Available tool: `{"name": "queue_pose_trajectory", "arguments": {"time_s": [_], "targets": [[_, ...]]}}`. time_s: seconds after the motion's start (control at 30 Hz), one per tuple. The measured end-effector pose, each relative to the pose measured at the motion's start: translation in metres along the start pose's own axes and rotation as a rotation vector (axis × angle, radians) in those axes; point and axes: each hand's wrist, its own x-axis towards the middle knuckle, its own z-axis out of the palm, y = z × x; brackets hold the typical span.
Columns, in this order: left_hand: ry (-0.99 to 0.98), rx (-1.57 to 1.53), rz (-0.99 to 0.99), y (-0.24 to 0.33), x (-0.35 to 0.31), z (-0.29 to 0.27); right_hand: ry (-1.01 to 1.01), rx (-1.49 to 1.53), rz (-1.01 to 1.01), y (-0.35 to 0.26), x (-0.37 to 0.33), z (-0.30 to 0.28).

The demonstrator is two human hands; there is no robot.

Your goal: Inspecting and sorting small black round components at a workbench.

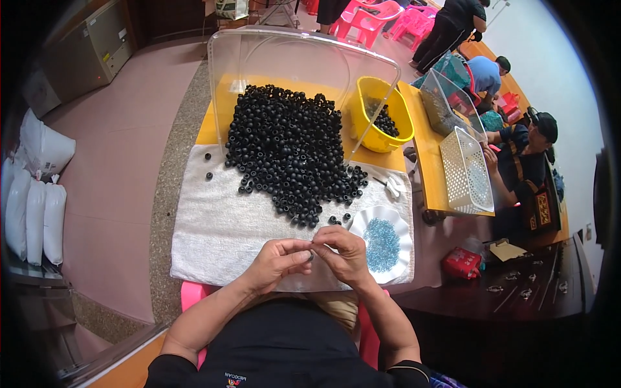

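Observation:
Both hands meet above the near edge of a white towel [210,236], their fingertips almost touching. My left hand [278,264] is closed, with a small dark round piece at its thumb tip that looks like one of the black beads. My right hand [343,253] pinches thumb and forefinger together; whatever is between them is too small to make out. Just right of it sits a white scalloped dish [404,242] holding tiny light-blue pieces [381,246]. Beyond my hands spreads a big heap of hollow black beads [284,142], spilling out of a clear plastic bin [217,84] tipped on its side.
A yellow tub [404,132] with more black beads stands right of the bin. A small white tool [392,187] lies near the dish. Co-workers sit at a side table with a white perforated basket [456,171]. White sacks [39,213] stand at far left.

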Motion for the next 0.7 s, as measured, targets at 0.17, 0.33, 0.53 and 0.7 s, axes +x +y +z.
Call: {"name": "queue_pose_trajectory", "arguments": {"time_s": [0.17, 0.33, 0.53, 0.7], "targets": [[0.001, 0.014, 0.019, -0.003, 0.002, -0.001, 0.013, -0.007, -0.002, 0.001, -0.001, -0.001], [-0.01, 0.082, 0.06, -0.004, 0.002, 0.0, -0.052, -0.072, -0.004, 0.003, 0.002, -0.008], [-0.015, 0.188, 0.098, -0.008, 0.002, -0.002, -0.14, 0.22, 0.297, 0.0, -0.004, -0.015], [0.001, 0.207, 0.117, -0.009, 0.003, -0.001, -0.167, 0.411, 0.53, -0.001, -0.007, -0.022]]}}
